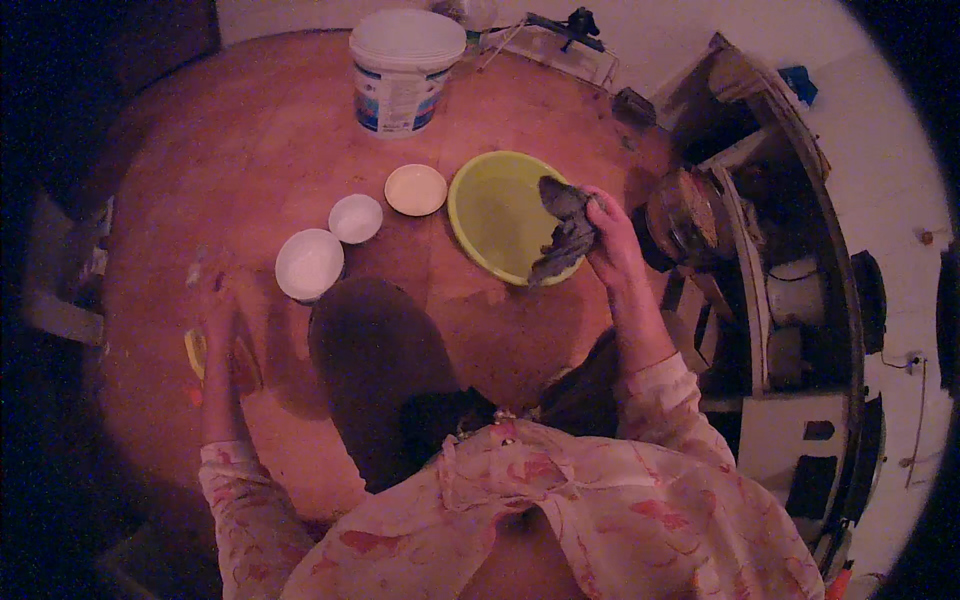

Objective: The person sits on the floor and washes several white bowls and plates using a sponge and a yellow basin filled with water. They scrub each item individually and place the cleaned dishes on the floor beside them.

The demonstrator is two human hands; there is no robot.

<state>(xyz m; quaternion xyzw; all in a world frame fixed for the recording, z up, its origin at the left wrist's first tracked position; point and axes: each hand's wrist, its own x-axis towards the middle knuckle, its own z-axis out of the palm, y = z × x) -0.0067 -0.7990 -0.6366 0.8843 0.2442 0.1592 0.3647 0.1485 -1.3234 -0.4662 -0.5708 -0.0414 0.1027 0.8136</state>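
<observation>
My right hand (611, 232) grips a crumpled dark grey cloth (568, 232), which hangs over the right rim of a round yellow-green basin (491, 214) on the floor. My left hand (219, 300) is low over the floor at the left, blurred and dim; whether its fingers hold anything cannot be made out. A yellow item (196, 352) lies beside my left wrist. Left of the basin stand a cream-coloured bowl (415, 190), a small white bowl (355, 219) and a larger white bowl (309, 265), in a slanting row.
A large white plastic bucket (397, 82) with a lid stands beyond the bowls. Open wooden shelving (739, 195) holding a glass jar (686, 210) and other items runs along the right. My bent knee (375, 337) is close to the larger white bowl. The left edge is very dark.
</observation>
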